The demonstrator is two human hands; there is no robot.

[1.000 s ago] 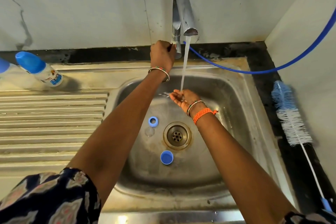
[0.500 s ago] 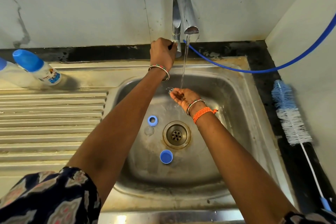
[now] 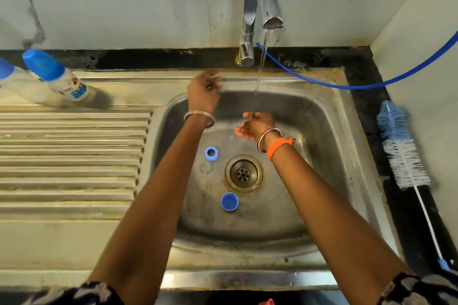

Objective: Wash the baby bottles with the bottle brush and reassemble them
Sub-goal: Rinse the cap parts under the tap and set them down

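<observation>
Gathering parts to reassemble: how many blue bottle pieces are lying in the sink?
2: a blue ring left of the drain, a blue cap nearer the front. Arms may hide others.

basin floor is open around the blue ring [image 3: 211, 153], clear teat [image 3: 206, 167] and blue cap [image 3: 229, 201].

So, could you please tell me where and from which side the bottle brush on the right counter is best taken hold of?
Probably the thin white wire handle of the blue-and-white bristled bottle brush, from above. It lies flat along the dark counter, bristles toward the wall, handle end nearest the person and close to the right hand's side.
</observation>
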